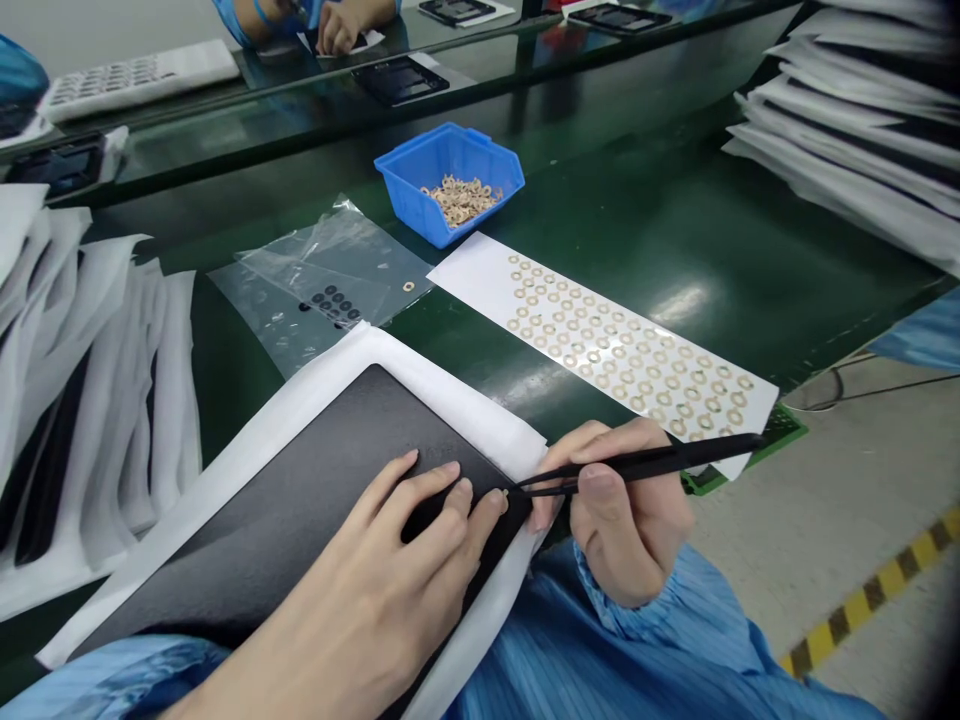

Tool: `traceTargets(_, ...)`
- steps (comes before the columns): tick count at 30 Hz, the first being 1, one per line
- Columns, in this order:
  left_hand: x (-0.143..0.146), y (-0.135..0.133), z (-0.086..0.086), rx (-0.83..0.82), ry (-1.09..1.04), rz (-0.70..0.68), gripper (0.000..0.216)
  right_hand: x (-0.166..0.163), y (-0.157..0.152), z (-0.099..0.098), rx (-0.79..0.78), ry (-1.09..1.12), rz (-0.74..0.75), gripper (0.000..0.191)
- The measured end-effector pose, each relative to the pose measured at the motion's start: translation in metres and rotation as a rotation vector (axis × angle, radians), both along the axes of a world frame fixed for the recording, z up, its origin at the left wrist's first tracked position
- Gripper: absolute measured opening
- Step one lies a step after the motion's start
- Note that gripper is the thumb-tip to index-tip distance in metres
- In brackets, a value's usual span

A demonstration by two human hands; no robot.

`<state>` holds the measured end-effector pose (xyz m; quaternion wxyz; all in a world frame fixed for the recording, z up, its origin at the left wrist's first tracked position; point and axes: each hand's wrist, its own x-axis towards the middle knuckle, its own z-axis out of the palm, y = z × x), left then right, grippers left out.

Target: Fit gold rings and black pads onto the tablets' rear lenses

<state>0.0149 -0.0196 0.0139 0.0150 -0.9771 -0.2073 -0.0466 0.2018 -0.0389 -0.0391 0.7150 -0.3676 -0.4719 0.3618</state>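
Note:
A flat black panel point(247, 520) with rounded corners lies slanted in front of me on a white foam wrap point(442, 395). My left hand point(412, 560) rests on it, fingers spread and fingertips touching the surface near its right-hand corner. My right hand point(622, 510) grips black tweezers point(660, 460) between thumb and fingers. Their tips meet the panel beside a left fingertip, where something small and pale shows, too small to name. Behind the right hand lies a white sheet point(487, 280) bearing rows of small beige rings.
A blue bin point(409, 205) holds loose beige rings. Clear plastic bags point(285, 260) with black discs lie left of it. Foam-wrapped stacks stand at left point(127, 400) and right point(847, 130). Across a conveyor bearing black panels point(401, 80), another person's hand point(337, 27) works.

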Motion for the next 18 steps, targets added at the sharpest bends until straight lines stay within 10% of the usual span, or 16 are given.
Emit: traceTargets(18,0.0003,0.0025,-0.0053,0.058,-0.034,0.059,0.042,-0.0019,-0.0014,-0.0018,0.005,-0.035,-0.047,0.007)
